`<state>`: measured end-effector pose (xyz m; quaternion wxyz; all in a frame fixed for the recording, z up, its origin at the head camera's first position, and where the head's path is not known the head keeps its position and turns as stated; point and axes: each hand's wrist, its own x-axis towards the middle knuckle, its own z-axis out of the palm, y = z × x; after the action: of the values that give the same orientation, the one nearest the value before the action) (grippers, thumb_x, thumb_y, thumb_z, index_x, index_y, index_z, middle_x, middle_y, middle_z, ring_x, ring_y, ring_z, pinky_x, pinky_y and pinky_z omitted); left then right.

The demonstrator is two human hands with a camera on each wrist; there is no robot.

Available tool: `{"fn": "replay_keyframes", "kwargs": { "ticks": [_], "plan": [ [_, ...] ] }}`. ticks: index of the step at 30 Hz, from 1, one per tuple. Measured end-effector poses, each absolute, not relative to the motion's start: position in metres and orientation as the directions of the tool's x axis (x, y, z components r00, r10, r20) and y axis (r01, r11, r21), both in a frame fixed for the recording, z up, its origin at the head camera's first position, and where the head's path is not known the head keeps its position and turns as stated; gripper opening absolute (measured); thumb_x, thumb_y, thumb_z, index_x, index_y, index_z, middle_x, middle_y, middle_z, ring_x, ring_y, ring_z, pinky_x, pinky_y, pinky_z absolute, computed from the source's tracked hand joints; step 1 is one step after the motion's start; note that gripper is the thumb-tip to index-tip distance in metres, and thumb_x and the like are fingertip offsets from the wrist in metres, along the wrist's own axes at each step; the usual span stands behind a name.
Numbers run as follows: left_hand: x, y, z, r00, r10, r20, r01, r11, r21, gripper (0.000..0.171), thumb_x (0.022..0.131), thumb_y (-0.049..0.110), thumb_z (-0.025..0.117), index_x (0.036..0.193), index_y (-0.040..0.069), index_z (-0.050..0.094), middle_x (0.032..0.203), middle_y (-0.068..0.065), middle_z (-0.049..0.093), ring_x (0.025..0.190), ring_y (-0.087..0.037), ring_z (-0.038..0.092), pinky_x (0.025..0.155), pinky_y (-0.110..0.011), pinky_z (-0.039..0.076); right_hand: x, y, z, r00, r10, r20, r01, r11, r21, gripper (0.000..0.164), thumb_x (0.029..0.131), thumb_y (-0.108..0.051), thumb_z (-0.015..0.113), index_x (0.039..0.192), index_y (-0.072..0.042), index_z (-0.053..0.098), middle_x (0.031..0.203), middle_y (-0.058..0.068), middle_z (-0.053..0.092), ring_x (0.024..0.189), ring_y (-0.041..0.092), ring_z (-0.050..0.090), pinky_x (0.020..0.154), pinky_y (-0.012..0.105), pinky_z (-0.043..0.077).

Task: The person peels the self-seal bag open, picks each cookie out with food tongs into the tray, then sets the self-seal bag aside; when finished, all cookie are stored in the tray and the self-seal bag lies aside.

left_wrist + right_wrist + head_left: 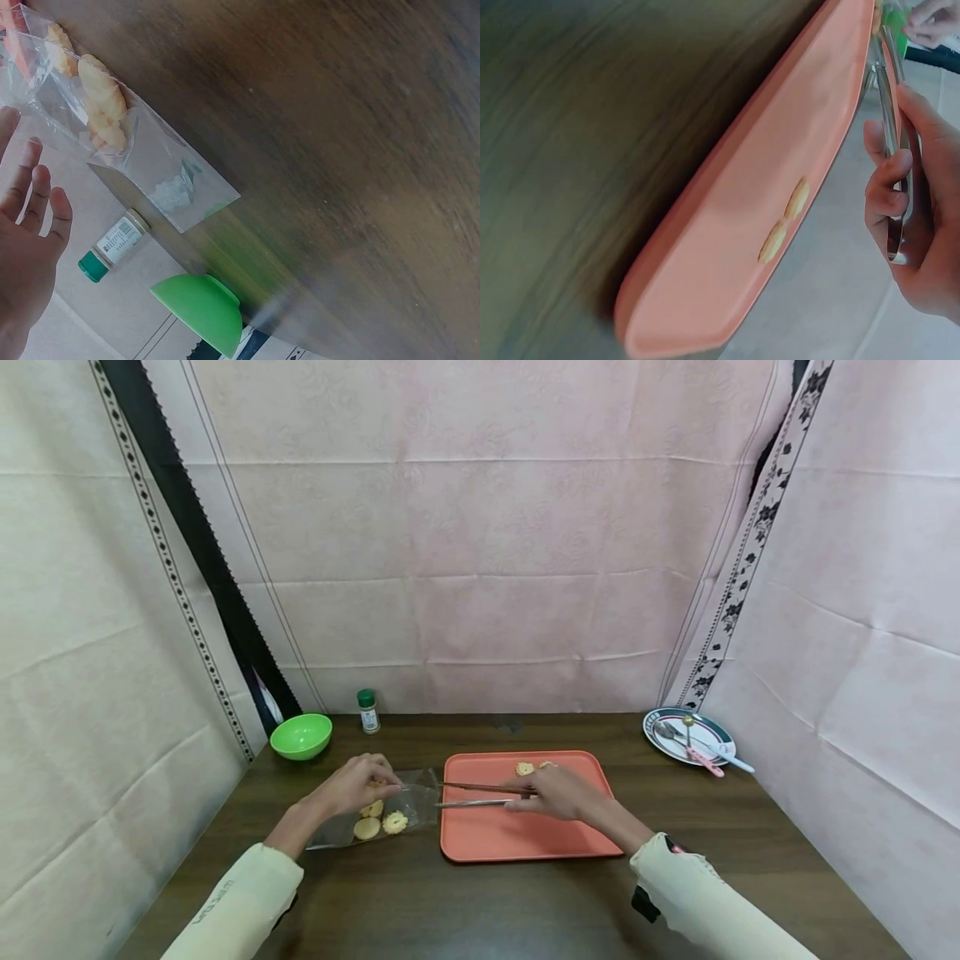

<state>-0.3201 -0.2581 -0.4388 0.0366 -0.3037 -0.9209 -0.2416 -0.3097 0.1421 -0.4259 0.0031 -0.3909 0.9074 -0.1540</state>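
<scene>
A clear plastic bag (335, 835) lies left of centre with several pale cookies (395, 822) inside. Over its upper side, my left hand (356, 785) pinches the film near the bag's mouth; in the left wrist view the other fingers (39, 191) stretch loosely and the thumb is out of frame. My right hand (558, 793) grips metal tongs (889, 112) above a coral-coloured tray (525, 839). The tongs' two arms are spread and point left, their tips at the bag's right end. Two cookies (796, 199) lie near the tray's far edge, partly hidden by the right hand in the head view.
A green bowl (302, 737) and a small green-capped jar (367, 710) stand at the back left. At the back right, a plate (656, 739) holds a spoon and other utensils (705, 762). Cloth curtains (487, 527) enclose the wooden table (420, 902) behind and at both sides.
</scene>
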Motion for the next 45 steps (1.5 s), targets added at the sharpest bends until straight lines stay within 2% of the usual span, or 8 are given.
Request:
{"fn": "replay_keyframes", "kwargs": {
  "ticks": [8, 12, 17, 24, 31, 34, 41, 45],
  "plan": [
    [-0.321, -0.257, -0.439, -0.812, 0.541, 0.216, 0.578, 0.697, 0.425, 0.015, 0.099, 0.022, 0.073, 0.105, 0.013, 0.083, 0.100, 0.005, 0.065, 0.094, -0.023, 0.061, 0.074, -0.034, 0.050, -0.306, 0.118, -0.430, -0.667, -0.742, 0.064, -0.708, 0.604, -0.366, 0.044, 0.103, -0.043, 0.066, 0.143, -0.026, 0.065, 0.089, -0.007, 0.073, 0.061, 0.003, 0.053, 0.057, 0.024, 0.041],
    [-0.321, -0.257, -0.439, -0.813, 0.539, 0.219, 0.577, 0.702, 0.418, 0.015, 0.099, 0.023, 0.074, 0.105, 0.013, 0.083, 0.099, 0.005, 0.065, 0.092, -0.022, 0.061, 0.073, -0.032, 0.049, -0.306, 0.110, -0.432, -0.650, -0.758, 0.061, -0.717, 0.584, -0.381, 0.045, 0.102, -0.045, 0.066, 0.143, -0.027, 0.065, 0.096, -0.012, 0.073, 0.063, 0.002, 0.054, 0.057, 0.023, 0.040],
    [-0.322, -0.258, -0.441, -0.806, 0.547, 0.225, 0.588, 0.695, 0.414, 0.013, 0.098, 0.023, 0.074, 0.105, 0.016, 0.084, 0.098, 0.006, 0.065, 0.089, -0.018, 0.061, 0.071, -0.030, 0.049, -0.311, 0.102, -0.434, -0.607, -0.793, 0.056, -0.746, 0.544, -0.383, 0.046, 0.103, -0.044, 0.065, 0.145, -0.027, 0.063, 0.090, -0.004, 0.075, 0.054, 0.003, 0.044, 0.054, 0.023, 0.035],
    [-0.322, -0.257, -0.443, -0.808, 0.548, 0.215, 0.584, 0.699, 0.413, 0.013, 0.098, 0.022, 0.075, 0.105, 0.016, 0.084, 0.098, 0.007, 0.065, 0.088, -0.016, 0.060, 0.070, -0.029, 0.048, -0.322, 0.093, -0.435, -0.581, -0.813, 0.040, -0.762, 0.526, -0.378, 0.048, 0.103, -0.048, 0.063, 0.145, -0.026, 0.063, 0.108, -0.010, 0.075, 0.076, 0.000, 0.061, 0.065, 0.022, 0.046],
    [-0.321, -0.254, -0.441, -0.814, 0.544, 0.206, 0.575, 0.701, 0.422, 0.013, 0.098, 0.021, 0.074, 0.106, 0.015, 0.084, 0.099, 0.006, 0.064, 0.091, -0.020, 0.061, 0.072, -0.031, 0.049, -0.327, 0.083, -0.434, -0.568, -0.823, 0.009, -0.760, 0.520, -0.391, 0.049, 0.104, -0.049, 0.061, 0.146, -0.025, 0.062, 0.122, -0.004, 0.074, 0.085, 0.003, 0.063, 0.073, 0.024, 0.050],
    [-0.321, -0.254, -0.441, -0.814, 0.543, 0.206, 0.574, 0.701, 0.423, 0.014, 0.098, 0.021, 0.074, 0.106, 0.014, 0.084, 0.100, 0.006, 0.065, 0.091, -0.021, 0.061, 0.072, -0.031, 0.049, -0.326, 0.079, -0.434, -0.576, -0.817, 0.004, -0.758, 0.532, -0.377, 0.049, 0.103, -0.049, 0.062, 0.146, -0.025, 0.063, 0.121, -0.004, 0.074, 0.081, 0.002, 0.061, 0.072, 0.023, 0.048],
    [-0.321, -0.254, -0.441, -0.813, 0.543, 0.209, 0.576, 0.700, 0.422, 0.014, 0.098, 0.021, 0.074, 0.106, 0.015, 0.084, 0.100, 0.006, 0.065, 0.091, -0.018, 0.061, 0.073, -0.032, 0.049, -0.326, 0.076, -0.438, -0.597, -0.802, -0.016, -0.746, 0.563, -0.355, 0.045, 0.102, -0.047, 0.065, 0.143, -0.028, 0.065, 0.095, -0.007, 0.076, 0.056, 0.002, 0.046, 0.055, 0.022, 0.035],
    [-0.321, -0.254, -0.442, -0.816, 0.541, 0.204, 0.572, 0.705, 0.419, 0.013, 0.098, 0.021, 0.074, 0.106, 0.016, 0.084, 0.099, 0.006, 0.065, 0.090, -0.017, 0.060, 0.072, -0.031, 0.049, -0.326, 0.079, -0.439, -0.595, -0.804, -0.005, -0.746, 0.554, -0.368, 0.046, 0.103, -0.046, 0.063, 0.144, -0.026, 0.064, 0.105, -0.006, 0.077, 0.065, 0.001, 0.051, 0.061, 0.022, 0.040]
  ]
}}
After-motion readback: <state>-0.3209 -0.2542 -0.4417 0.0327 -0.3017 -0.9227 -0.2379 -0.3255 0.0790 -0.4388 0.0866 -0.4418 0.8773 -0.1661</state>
